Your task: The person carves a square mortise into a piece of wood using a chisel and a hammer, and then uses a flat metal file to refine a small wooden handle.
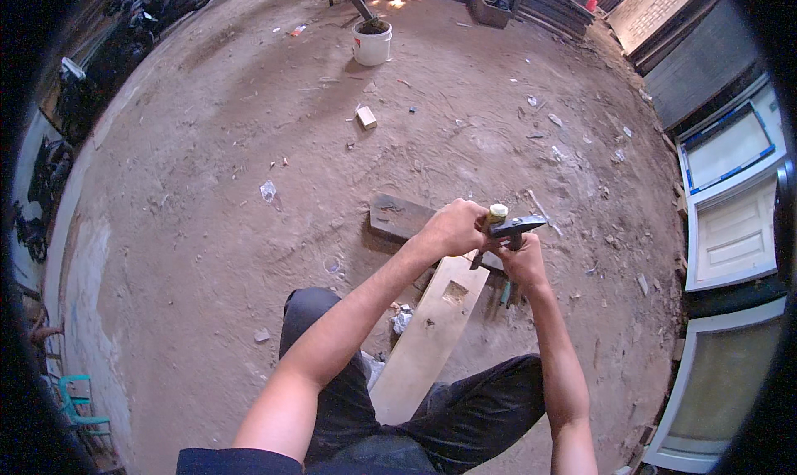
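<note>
My left hand (459, 228) is closed around a chisel (496, 215), its pale-topped handle up and its dark blade pointing down at the far end of a light wooden board (423, 342). Close beside it, my right hand (525, 261) grips a hammer (520, 226). The dark hammer head is level with the chisel's top and overlaps it in view; whether they touch I cannot tell. A rough rectangular recess (455, 292) is cut into the board, nearer me than the blade. The board runs between my legs, its far end by a dark timber block (403, 217).
On the dirt floor lie a small wood block (366, 116), a clear plastic scrap (267, 191) and scattered litter. A white bucket (372, 47) stands farther off. White-framed doors (735, 234) lean along the right; a turquoise chair (79, 404) is at lower left.
</note>
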Motion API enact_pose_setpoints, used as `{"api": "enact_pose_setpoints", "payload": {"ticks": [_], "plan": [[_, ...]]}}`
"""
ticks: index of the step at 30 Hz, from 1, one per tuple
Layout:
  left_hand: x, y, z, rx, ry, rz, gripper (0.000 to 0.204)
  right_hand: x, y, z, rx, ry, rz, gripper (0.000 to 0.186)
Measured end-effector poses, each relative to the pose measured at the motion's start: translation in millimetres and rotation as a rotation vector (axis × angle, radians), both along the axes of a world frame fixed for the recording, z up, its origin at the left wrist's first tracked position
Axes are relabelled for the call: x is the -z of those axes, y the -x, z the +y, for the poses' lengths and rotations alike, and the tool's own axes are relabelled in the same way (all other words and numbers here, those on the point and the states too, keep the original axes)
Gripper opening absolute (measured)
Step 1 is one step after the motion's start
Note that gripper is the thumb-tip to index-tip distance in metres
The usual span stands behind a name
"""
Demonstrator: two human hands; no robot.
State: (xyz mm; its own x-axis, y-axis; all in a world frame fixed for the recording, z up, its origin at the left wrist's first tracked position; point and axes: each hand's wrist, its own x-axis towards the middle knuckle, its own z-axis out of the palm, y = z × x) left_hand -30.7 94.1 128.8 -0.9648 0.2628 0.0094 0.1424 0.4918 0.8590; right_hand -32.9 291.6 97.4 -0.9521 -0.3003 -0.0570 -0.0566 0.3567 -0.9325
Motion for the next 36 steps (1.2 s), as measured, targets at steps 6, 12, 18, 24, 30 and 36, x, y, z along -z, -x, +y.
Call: {"api": "enact_pose_setpoints", "payload": {"ticks": [6, 12, 18, 24, 30, 36], "plan": [[-8.8, -10.6, -7.3, -0.054, 0.466, 0.231, 0.019, -14.8, -10.1, -0.5, 0.078, -0.374, 0.122, 0.010], [-16.4, -12.7, -13.2, -0.077, 0.663, 0.375, 0.010, -34.2, -29.9, 8.3, 0.331, -0.064, 0.578, 0.019], [-34.9, -27.1, 8.0, -0.118, 0.524, 0.565, 0.012, -60.6, -41.8, 16.6, 0.384, -0.013, 0.512, 0.016], [-25.8, -23.5, 32.0, -0.081, 0.453, 0.611, 0.014, -64.1, -46.3, 12.0, 0.378, -0.177, 0.590, 0.014], [-29.3, -22.3, 36.1, -0.119, 0.371, 0.673, 0.011, -68.8, -48.0, 7.7, 0.418, 0.047, 0.680, 0.015], [-24.8, -20.2, 25.0, -0.168, 0.364, 0.785, 0.011, -65.0, -43.0, 1.2, 0.374, -0.205, 0.531, 0.012]]}}
